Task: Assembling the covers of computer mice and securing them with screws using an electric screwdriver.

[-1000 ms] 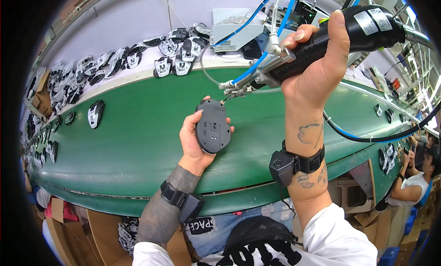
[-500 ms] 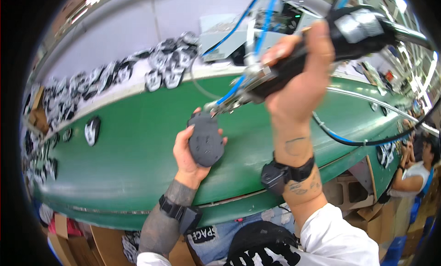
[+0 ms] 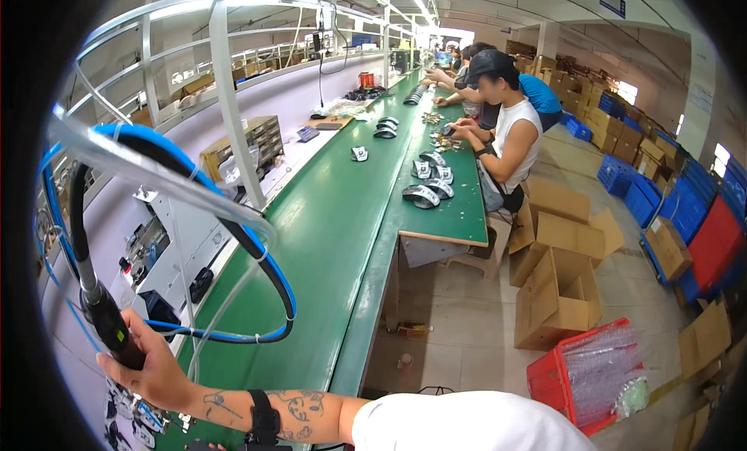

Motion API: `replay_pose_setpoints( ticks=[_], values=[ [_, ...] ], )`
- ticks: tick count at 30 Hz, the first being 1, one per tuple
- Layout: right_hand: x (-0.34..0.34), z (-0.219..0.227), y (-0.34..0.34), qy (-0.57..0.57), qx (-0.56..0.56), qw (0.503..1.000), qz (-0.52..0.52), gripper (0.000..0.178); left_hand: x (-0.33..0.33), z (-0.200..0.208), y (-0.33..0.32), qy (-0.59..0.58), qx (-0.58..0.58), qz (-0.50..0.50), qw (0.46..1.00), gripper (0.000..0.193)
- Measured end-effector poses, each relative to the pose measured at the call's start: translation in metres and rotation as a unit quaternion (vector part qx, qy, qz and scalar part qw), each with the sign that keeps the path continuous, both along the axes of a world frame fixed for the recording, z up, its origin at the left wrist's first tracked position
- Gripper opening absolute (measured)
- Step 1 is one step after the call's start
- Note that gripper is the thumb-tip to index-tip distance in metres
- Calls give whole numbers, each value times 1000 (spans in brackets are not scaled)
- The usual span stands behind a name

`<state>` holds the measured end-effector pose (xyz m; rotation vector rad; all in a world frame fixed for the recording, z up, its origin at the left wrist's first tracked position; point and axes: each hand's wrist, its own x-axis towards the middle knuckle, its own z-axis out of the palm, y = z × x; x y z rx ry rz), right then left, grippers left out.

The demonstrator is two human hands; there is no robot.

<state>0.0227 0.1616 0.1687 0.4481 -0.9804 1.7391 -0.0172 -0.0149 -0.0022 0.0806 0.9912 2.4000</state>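
Observation:
My right hand (image 3: 162, 372) is closed around the black grip of a powered screwdriver (image 3: 111, 322), on the left side of the head view. A blue-and-black cable (image 3: 284, 307) and clear hoses loop from the tool over the green belt (image 3: 311, 252). The driver's tip is hidden behind and below my hand. Of my left hand, at most a sliver shows at the lower edge beside a dark grey part (image 3: 199, 446); its fingers cannot be made out. Several black-and-white shells (image 3: 144, 431) lie below my right hand.
Mouse-shaped shells (image 3: 422, 196) sit on a green side table (image 3: 459, 229), where a person in a white sleeveless top (image 3: 517, 132) works. A metal post (image 3: 237, 101) and parts drawers (image 3: 261, 143) line the belt's left. Cardboard boxes (image 3: 556, 295) and a red crate (image 3: 556, 381) stand on the floor.
The view has swung right along the belt. My right hand still grips the screwdriver, now at the left. My left hand, which held a dark grey shell, has nearly left the picture.

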Motion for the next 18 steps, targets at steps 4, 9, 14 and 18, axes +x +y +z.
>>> replay_pose_setpoints(
  ticks=[4, 9, 14, 18],
  values=[
    [-4, -10, 4, -74, 0, 997, 20, 31, 12, 4, 9, 5, -19, 21, 1000, 46],
    [-1, -5, 3, -51, -9, 999, 18, 28, 15, 0, 14, -21, -7, 6, 1000, 50],
    [-22, -16, -24, -21, -63, 995, 73, 24, 13, -4, -4, -11, -20, 49, 999, 50],
    [2, -13, 18, -28, 198, 965, -169, 16, 22, 5, 37, -52, 52, -41, 996, 45]
  ],
)
